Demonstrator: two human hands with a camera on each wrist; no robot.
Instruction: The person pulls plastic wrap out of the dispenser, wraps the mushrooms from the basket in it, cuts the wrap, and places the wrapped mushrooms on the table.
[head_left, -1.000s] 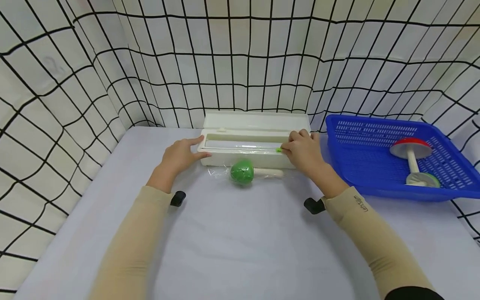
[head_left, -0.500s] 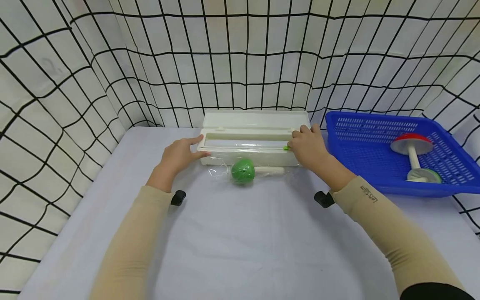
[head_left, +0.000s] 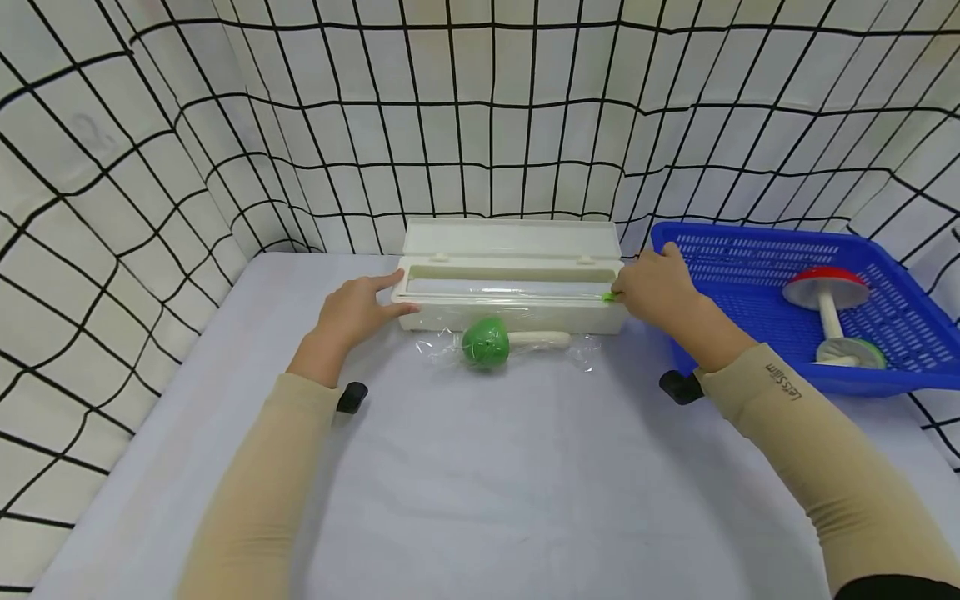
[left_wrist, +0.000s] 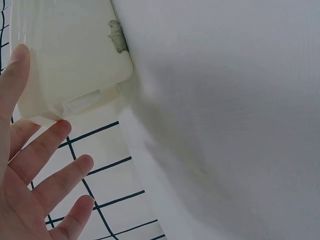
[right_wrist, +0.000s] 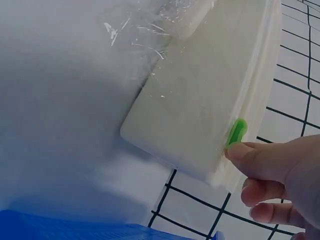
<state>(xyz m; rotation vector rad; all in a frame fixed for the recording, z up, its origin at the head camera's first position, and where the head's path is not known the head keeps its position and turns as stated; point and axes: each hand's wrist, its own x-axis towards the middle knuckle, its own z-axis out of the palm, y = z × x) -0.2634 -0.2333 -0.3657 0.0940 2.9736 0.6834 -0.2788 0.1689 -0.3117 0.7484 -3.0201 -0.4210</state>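
Blue basket near black grid

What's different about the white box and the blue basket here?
The box is white with smooth walls; the basket is blue with perforated walls. The box has a raised lid behind it; the basket shows none. The left hand touches the box, while the basket isn't held. Both are open at the top.

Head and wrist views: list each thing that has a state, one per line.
White plastic box: open, lid tipped back
Green plastic slider: at the box's right end, pinched by the right hand
Left hand: fingers spread, touching the box's left end
Green-headed, white-handled rod: lying down, in front of the box
Clear plastic film: crumpled about the rod
Blue perforated plastic basket: upright, holding a red-topped white piece
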